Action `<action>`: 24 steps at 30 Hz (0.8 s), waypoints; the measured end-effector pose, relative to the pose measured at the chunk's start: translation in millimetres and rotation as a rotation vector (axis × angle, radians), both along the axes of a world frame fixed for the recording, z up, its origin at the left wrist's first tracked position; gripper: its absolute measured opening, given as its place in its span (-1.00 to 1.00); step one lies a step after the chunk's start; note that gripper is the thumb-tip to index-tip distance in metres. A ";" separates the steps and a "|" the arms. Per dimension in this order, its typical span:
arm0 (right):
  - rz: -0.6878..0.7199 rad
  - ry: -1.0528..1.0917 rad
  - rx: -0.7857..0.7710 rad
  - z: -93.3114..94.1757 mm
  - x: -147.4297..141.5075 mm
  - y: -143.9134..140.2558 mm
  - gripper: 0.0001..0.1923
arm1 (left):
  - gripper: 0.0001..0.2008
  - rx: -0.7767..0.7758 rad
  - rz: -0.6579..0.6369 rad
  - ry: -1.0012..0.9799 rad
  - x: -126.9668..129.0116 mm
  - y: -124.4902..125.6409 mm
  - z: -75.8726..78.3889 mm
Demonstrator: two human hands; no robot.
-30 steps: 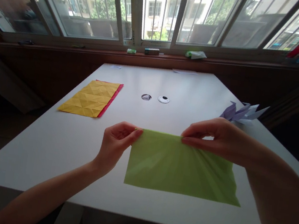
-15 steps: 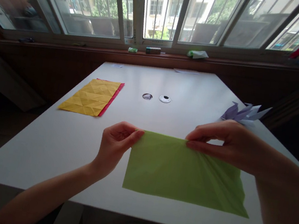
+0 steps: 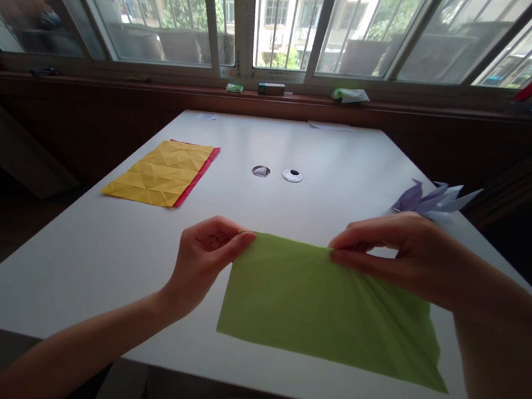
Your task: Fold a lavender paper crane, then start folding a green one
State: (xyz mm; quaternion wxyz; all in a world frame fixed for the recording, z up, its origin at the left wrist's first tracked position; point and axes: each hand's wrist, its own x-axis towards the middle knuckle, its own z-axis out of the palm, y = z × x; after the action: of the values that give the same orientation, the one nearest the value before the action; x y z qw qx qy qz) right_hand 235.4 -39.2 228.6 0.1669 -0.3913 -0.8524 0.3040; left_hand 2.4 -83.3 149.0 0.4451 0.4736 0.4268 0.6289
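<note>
A sheet of green paper [image 3: 305, 305] hangs over the near half of the white table [image 3: 100, 268], its top edge gripped by both hands. My left hand [image 3: 208, 254] pinches the top left corner between thumb and fingers. Farther along the same edge, near the middle, my right hand [image 3: 383, 250] pinches with thumb and fingertips. Creases fan from the right pinch toward the lower right corner. Part of the sheet's right side is hidden behind my right hand.
Yellow creased paper [image 3: 160, 174] lies on a red sheet [image 3: 199, 176] at the left. Folded purple paper [image 3: 426, 198] stands at the right edge. Two round cable holes, one with a white rim [image 3: 292, 175], are mid-table. Small items, including a green-and-white packet [image 3: 350, 96], line the windowsill.
The lower right corner of the green paper has shifted slightly outward to the right. Both hands keep their pinch in nearly the same place.
</note>
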 end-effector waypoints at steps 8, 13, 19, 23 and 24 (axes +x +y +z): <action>-0.002 0.004 0.010 -0.3 -0.4 0.0 -0.77 | -0.91 0.015 -0.017 -0.024 0.3 0.1 -0.2; 0.007 0.000 0.030 0.5 -0.6 -0.5 -0.78 | -0.92 0.018 -0.027 -0.028 0.2 -0.3 0.0; 0.008 0.001 0.032 0.9 -0.6 -1.5 -0.78 | -0.92 0.009 -0.031 -0.025 -0.5 -0.2 0.3; 0.016 -0.010 0.024 1.4 -1.1 -1.2 -0.79 | -0.93 0.007 -0.031 -0.023 -0.5 -0.2 0.3; 0.016 -0.012 0.022 1.6 -1.3 -1.1 -0.79 | -0.92 0.006 -0.028 -0.021 -0.5 -0.2 0.3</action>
State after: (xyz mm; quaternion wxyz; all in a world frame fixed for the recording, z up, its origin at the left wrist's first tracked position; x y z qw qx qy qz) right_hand 234.1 -40.2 230.2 0.1637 -0.3845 -0.8597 0.2936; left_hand 1.9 -83.5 149.2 0.4569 0.4742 0.4137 0.6287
